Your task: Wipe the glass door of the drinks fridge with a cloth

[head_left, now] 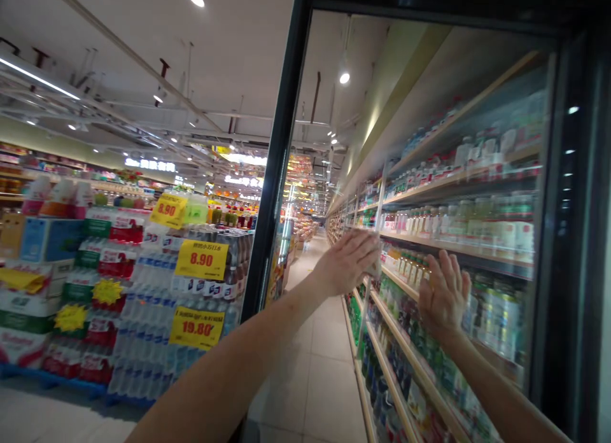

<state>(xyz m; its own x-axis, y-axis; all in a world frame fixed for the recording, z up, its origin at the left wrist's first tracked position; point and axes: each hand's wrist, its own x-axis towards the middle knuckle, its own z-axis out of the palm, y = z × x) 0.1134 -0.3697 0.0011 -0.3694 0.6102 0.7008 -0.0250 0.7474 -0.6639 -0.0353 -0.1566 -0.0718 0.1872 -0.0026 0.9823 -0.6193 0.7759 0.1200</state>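
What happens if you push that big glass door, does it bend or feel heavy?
The glass door probably stays stiff: the left hand and right hand seem pressed flat on it, and the shelves behind look undistorted. It likely feels heavy, being tall with a thick dark frame. Its smooth surface may be slippery under palms.

The glass door [477,125] closes the way to the bottles [496,220] on the shelves [458,247], while left of its dark frame [273,195] the aisle floor [312,373] is free up to the stacked water packs [143,347].
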